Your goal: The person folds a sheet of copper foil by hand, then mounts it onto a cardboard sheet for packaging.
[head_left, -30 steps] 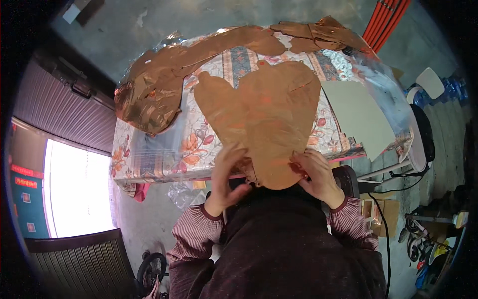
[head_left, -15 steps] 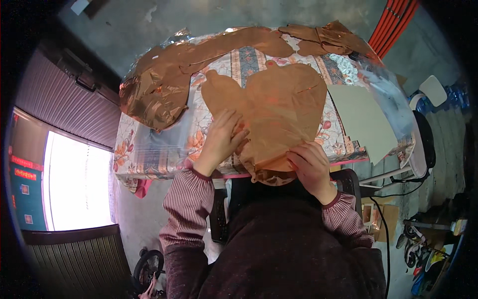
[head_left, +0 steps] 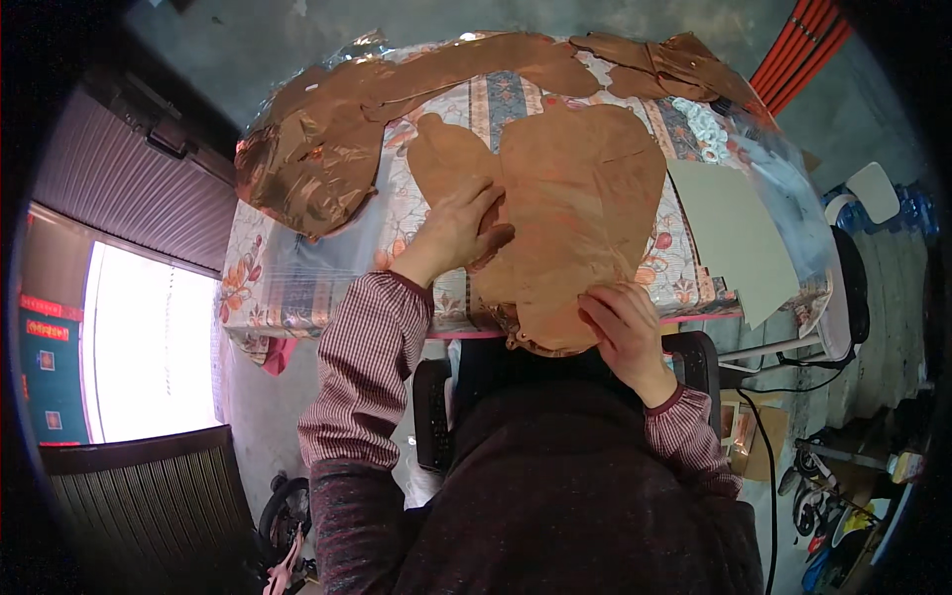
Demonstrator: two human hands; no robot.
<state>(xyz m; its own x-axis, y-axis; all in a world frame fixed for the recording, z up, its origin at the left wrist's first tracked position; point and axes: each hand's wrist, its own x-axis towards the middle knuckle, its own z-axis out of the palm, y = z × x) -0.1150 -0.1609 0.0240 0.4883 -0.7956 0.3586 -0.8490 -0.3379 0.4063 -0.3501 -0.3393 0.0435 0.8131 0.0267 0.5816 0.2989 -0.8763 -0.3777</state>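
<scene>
A flat, uninflated foil balloon point(head_left: 570, 198), brown-copper in colour with rounded lobes, lies across the table in front of me, its near end reaching over the front edge. My left hand point(head_left: 461, 228) rests on the balloon's left part, fingers stretched and thumb apart. At the near right edge my right hand point(head_left: 627, 327) is closed, with the edge of the foil between thumb and fingers. More flat copper foil balloons point(head_left: 317, 164) lie in a band along the far left and back of the table, and others point(head_left: 659, 69) at the far right.
A patterned cloth under clear plastic covers the table point(head_left: 258, 288). On the right are a pale board point(head_left: 729, 228) and a pile of white rings point(head_left: 699, 124). A white chair point(head_left: 873, 193) stands beyond the right side. Orange pipes point(head_left: 798, 45) rise at the back right.
The near end of the balloon now lies flatter; its raised fold has gone down. My left hand has moved slightly up and right over the foil. The right hand keeps its hold on the edge.
</scene>
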